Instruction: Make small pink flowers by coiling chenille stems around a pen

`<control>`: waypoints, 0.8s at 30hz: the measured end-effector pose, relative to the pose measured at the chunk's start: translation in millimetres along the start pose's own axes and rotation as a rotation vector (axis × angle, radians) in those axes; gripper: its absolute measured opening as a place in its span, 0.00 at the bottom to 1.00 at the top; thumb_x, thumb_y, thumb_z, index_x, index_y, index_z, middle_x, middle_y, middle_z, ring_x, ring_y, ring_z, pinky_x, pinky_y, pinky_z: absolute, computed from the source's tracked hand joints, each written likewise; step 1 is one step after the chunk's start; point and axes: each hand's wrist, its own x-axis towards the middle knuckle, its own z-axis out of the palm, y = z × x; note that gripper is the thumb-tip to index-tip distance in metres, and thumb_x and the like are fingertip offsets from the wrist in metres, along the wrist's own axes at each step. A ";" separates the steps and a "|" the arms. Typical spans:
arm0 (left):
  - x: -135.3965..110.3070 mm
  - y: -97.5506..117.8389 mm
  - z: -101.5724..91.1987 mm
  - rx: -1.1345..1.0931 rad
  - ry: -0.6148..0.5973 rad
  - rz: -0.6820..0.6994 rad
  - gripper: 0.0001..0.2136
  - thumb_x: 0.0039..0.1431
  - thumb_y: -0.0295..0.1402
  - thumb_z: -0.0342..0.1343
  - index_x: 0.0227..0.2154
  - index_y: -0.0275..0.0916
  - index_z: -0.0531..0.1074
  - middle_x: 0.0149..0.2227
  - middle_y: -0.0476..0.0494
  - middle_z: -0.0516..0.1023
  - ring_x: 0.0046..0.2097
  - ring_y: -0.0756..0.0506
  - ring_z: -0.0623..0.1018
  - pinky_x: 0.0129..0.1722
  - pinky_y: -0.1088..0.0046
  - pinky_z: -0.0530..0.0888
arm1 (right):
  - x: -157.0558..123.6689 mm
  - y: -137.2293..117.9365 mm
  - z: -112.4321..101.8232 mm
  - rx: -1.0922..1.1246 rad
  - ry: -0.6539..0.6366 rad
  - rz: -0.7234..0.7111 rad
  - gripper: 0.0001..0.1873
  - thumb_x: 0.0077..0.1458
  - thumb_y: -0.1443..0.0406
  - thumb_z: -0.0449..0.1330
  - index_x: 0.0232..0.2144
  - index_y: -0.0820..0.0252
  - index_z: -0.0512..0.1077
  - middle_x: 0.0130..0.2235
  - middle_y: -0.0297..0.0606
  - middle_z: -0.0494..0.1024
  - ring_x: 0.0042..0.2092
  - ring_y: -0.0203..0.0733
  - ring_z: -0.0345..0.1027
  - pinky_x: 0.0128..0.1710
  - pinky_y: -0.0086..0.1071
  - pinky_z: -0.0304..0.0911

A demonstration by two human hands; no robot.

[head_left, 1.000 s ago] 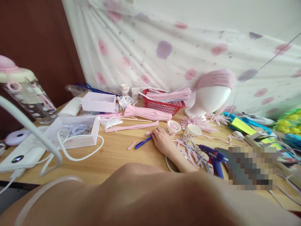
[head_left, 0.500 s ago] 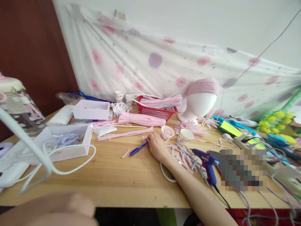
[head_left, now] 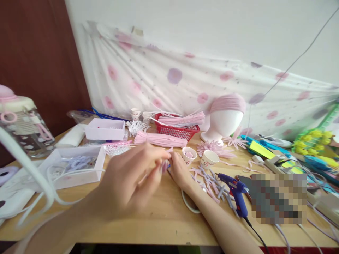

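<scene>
My left hand [head_left: 132,173] reaches in from the left over the table, blurred by motion. Its curled forefinger and thumb come up to the fingertips of my right hand [head_left: 180,170]. That right hand lies low over the wood with its fingers pressed together around a small pink piece [head_left: 170,150], mostly hidden. A small purple patch shows by the left thumb, too blurred to name. Just beneath the fingers, a bit of the blue pen [head_left: 168,166] peeks out. A paper cup with pink bits [head_left: 188,159] and another paper cup [head_left: 209,161] stand right of the hands.
Behind lie a bundle of pink pipe cleaners [head_left: 159,139] and a red basket [head_left: 178,132]. A white head form [head_left: 225,120] wears a pink band. Rightward are a blue glue gun [head_left: 235,190] with its cord and a phone [head_left: 243,181]. White trays [head_left: 79,178] and a bottle [head_left: 25,123] stand left.
My left hand has risen from the table's front edge to meet the right fingertips. My right hand stays near its place, and the pen is now mostly covered. The view has tilted slightly up.
</scene>
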 end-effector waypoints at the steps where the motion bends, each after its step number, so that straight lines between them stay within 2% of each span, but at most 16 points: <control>1: 20.9 -14.2 8.0 -0.002 -0.039 -0.062 0.07 0.62 0.31 0.52 0.41 0.39 0.72 0.39 0.45 0.76 0.36 0.48 0.76 0.35 0.70 0.75 | 0.0 -0.3 -0.3 0.019 0.039 -0.030 0.09 0.59 0.74 0.46 0.37 0.60 0.63 0.35 0.41 0.72 0.37 0.44 0.65 0.37 0.34 0.61; 2: 35.4 -28.4 18.0 -0.015 -0.079 -0.145 0.06 0.61 0.30 0.52 0.38 0.39 0.72 0.36 0.46 0.77 0.33 0.49 0.75 0.32 0.72 0.74 | 0.1 -0.6 -0.5 0.038 0.083 -0.061 0.09 0.60 0.74 0.46 0.37 0.60 0.64 0.34 0.41 0.72 0.37 0.44 0.65 0.37 0.34 0.61; 4: 45.5 -54.8 40.5 -0.103 -0.131 -0.329 0.05 0.59 0.29 0.52 0.37 0.38 0.71 0.37 0.46 0.77 0.33 0.48 0.76 0.32 0.72 0.74 | 0.7 -1.4 -0.9 0.069 0.168 -0.111 0.09 0.61 0.73 0.46 0.37 0.60 0.64 0.33 0.41 0.72 0.35 0.44 0.65 0.35 0.34 0.61; 6: 37.5 -74.3 61.3 -0.281 -0.173 -0.477 0.07 0.57 0.31 0.54 0.38 0.37 0.72 0.40 0.42 0.78 0.37 0.46 0.78 0.37 0.69 0.75 | 1.0 -2.9 -1.6 0.071 0.208 -0.131 0.09 0.62 0.72 0.47 0.38 0.59 0.65 0.33 0.41 0.73 0.35 0.44 0.65 0.35 0.34 0.61; 8: 23.6 -84.6 75.9 -0.495 -0.224 -0.595 0.10 0.56 0.35 0.56 0.38 0.36 0.73 0.39 0.41 0.80 0.40 0.44 0.79 0.39 0.67 0.76 | 0.6 -6.0 -3.2 0.057 0.207 -0.129 0.09 0.62 0.72 0.47 0.38 0.59 0.66 0.33 0.42 0.73 0.35 0.44 0.65 0.35 0.35 0.61; 11: 9.9 -87.7 83.4 -0.652 -0.179 -0.665 0.11 0.54 0.35 0.58 0.38 0.35 0.75 0.37 0.41 0.81 0.38 0.44 0.80 0.42 0.66 0.76 | -0.5 -13.1 -7.1 0.099 0.176 -0.127 0.08 0.61 0.71 0.48 0.38 0.59 0.66 0.35 0.42 0.74 0.37 0.45 0.66 0.38 0.36 0.61; 13: 7.3 -87.7 81.2 -0.624 -0.153 -0.610 0.10 0.55 0.33 0.58 0.39 0.36 0.76 0.37 0.42 0.81 0.39 0.45 0.79 0.43 0.66 0.76 | -0.8 -18.5 -10.3 0.194 0.169 -0.114 0.07 0.60 0.70 0.50 0.38 0.59 0.67 0.38 0.43 0.73 0.41 0.45 0.66 0.42 0.38 0.61; 15: 6.9 -88.4 76.7 -0.526 -0.171 -0.475 0.09 0.56 0.29 0.55 0.39 0.37 0.77 0.38 0.42 0.80 0.40 0.45 0.79 0.44 0.67 0.75 | -0.6 -23.2 -13.2 0.318 0.179 -0.048 0.04 0.59 0.68 0.52 0.36 0.59 0.67 0.38 0.42 0.72 0.41 0.44 0.65 0.42 0.37 0.60; 17: 6.3 -89.2 72.9 -0.425 -0.199 -0.314 0.10 0.58 0.26 0.52 0.39 0.38 0.78 0.38 0.42 0.79 0.41 0.46 0.78 0.43 0.68 0.75 | -0.1 -27.0 -15.2 0.450 0.153 0.063 0.06 0.60 0.65 0.52 0.33 0.59 0.67 0.33 0.38 0.70 0.35 0.41 0.63 0.36 0.33 0.60; 19: 4.4 -89.1 71.3 -0.363 -0.215 -0.192 0.12 0.60 0.25 0.51 0.40 0.40 0.78 0.39 0.42 0.79 0.41 0.46 0.78 0.43 0.69 0.75 | 0.4 -29.8 -16.2 0.558 0.059 0.148 0.11 0.62 0.60 0.51 0.31 0.59 0.66 0.28 0.33 0.67 0.29 0.37 0.60 0.30 0.30 0.57; 21: 1.5 -88.3 71.8 -0.318 -0.209 -0.140 0.12 0.61 0.25 0.50 0.41 0.40 0.77 0.40 0.43 0.80 0.42 0.46 0.78 0.43 0.70 0.75 | 0.9 -31.6 -16.4 0.628 -0.047 0.183 0.14 0.63 0.57 0.50 0.30 0.59 0.66 0.25 0.31 0.66 0.27 0.35 0.58 0.27 0.28 0.55; 24: -3.5 -87.6 73.6 -0.236 -0.170 -0.170 0.12 0.60 0.26 0.52 0.44 0.40 0.74 0.40 0.44 0.81 0.42 0.46 0.80 0.43 0.70 0.76 | 1.4 -32.5 -15.9 0.663 -0.135 0.183 0.16 0.64 0.56 0.48 0.29 0.59 0.64 0.26 0.30 0.66 0.26 0.33 0.58 0.27 0.27 0.56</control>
